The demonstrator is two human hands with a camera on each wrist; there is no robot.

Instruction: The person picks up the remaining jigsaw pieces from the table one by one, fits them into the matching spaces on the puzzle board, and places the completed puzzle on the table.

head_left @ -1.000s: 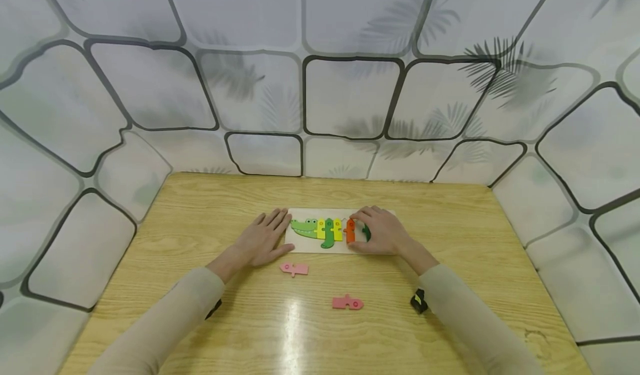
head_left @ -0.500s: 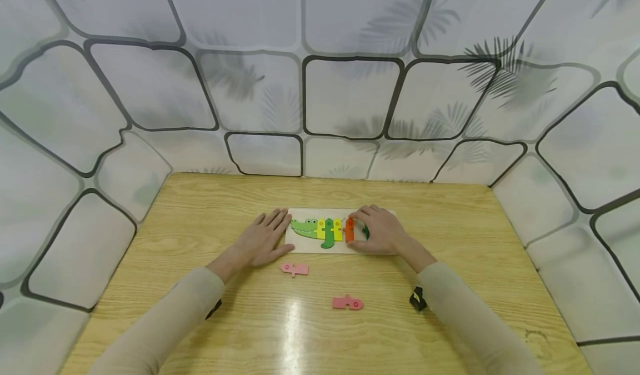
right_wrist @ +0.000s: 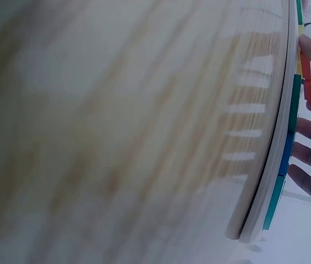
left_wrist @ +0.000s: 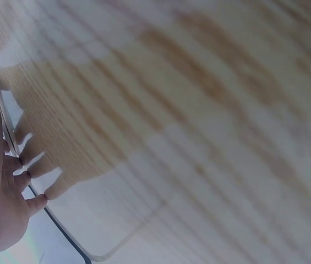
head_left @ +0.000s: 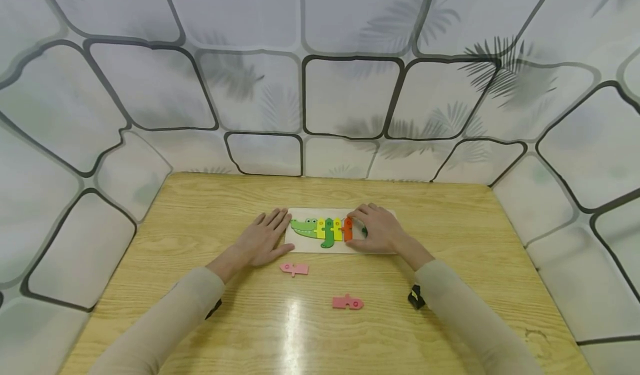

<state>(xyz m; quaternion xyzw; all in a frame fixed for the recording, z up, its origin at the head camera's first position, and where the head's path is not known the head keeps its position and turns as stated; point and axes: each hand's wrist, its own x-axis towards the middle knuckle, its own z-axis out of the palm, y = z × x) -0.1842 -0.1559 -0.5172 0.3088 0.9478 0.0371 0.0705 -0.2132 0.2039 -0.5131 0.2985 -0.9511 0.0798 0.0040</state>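
A white puzzle board (head_left: 306, 247) carries a crocodile made of pieces: a green head (head_left: 303, 228), a yellow piece (head_left: 321, 229), a green leg piece (head_left: 328, 235) and another yellow piece (head_left: 338, 230). Between thumb and index finger, my right hand (head_left: 378, 231) pinches an orange puzzle piece (head_left: 348, 230), close to the second yellow one; whether they touch I cannot tell. Under that hand, the right wrist view has green, blue (right_wrist: 287, 155) and teal (right_wrist: 274, 202) pieces on the board, mostly hidden from the head view. With fingers spread, my left hand (head_left: 262, 241) rests at the board's left edge.
On the wooden table (head_left: 240, 330), a light pink piece (head_left: 294, 269) lies just in front of the board, and a darker pink piece (head_left: 347, 303) lies nearer me. Patterned fabric walls (head_left: 265, 153) enclose the back and both sides.
My right hand has slid slightly left with the orange piece, narrowing the gap to the second yellow piece. The left hand and both pink pieces have stayed put.
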